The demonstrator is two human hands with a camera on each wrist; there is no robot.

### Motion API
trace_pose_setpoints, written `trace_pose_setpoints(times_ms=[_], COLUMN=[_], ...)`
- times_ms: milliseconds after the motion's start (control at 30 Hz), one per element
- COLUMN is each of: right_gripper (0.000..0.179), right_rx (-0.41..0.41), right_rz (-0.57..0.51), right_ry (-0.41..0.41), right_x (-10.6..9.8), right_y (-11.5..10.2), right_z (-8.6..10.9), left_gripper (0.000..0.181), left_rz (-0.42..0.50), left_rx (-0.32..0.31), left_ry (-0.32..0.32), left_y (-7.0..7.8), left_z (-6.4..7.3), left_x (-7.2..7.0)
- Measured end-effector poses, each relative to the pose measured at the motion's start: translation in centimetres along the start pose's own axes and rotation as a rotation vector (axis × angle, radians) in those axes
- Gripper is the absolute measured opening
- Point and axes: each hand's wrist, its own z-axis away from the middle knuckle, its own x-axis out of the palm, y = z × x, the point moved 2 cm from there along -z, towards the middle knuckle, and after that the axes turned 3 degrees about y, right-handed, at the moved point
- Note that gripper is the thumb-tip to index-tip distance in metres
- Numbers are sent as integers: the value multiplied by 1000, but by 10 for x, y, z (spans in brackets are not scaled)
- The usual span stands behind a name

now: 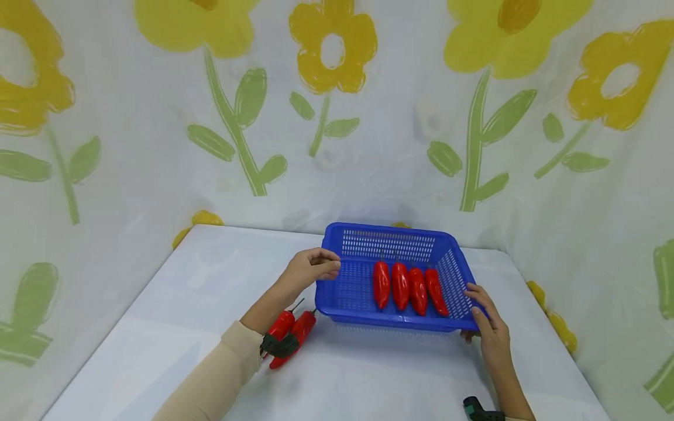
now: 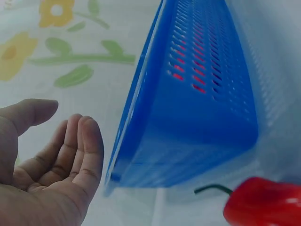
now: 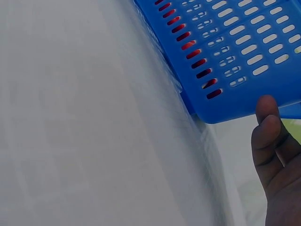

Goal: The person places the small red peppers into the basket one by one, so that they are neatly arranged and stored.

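Observation:
A blue plastic basket (image 1: 363,318) with slotted walls holds several red chili peppers (image 1: 400,285) side by side, in the right part of its floor. My right hand (image 1: 488,327) grips the basket's front right corner; the right wrist view shows its fingers (image 3: 267,129) against the outer wall. At the left rim, my left hand (image 1: 312,270) is held with loosely bent fingers and nothing in it; in the left wrist view a gap shows between thumb and fingers (image 2: 91,146). Two more red chili peppers (image 1: 302,330) lie on the table below the left wrist, partly hidden by it.
The white table (image 1: 379,380) runs up to a curtain (image 1: 368,187) with a yellow flower print, which also closes off both sides. The basket stands near the table's back edge. Dark straps (image 1: 281,345) are worn on both wrists.

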Motion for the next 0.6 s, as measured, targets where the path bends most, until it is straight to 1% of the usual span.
trace_pose_setpoints(times_ms=[167, 300, 600], right_gripper=[38, 39, 39], right_rx=[-11, 0, 6], right_rz=[2, 13, 12], right_ry=[-12, -6, 9], right_x=[1, 1, 1], right_y=[1, 3, -1], right_z=[-1, 0, 1], left_gripper=[29, 30, 33], left_rz=[-20, -58, -167], left_rx=[-3, -4, -60], left_ry=[75, 123, 231], left_y=[-12, -24, -50], left_z=[16, 28, 58], left_x=[-17, -29, -55])
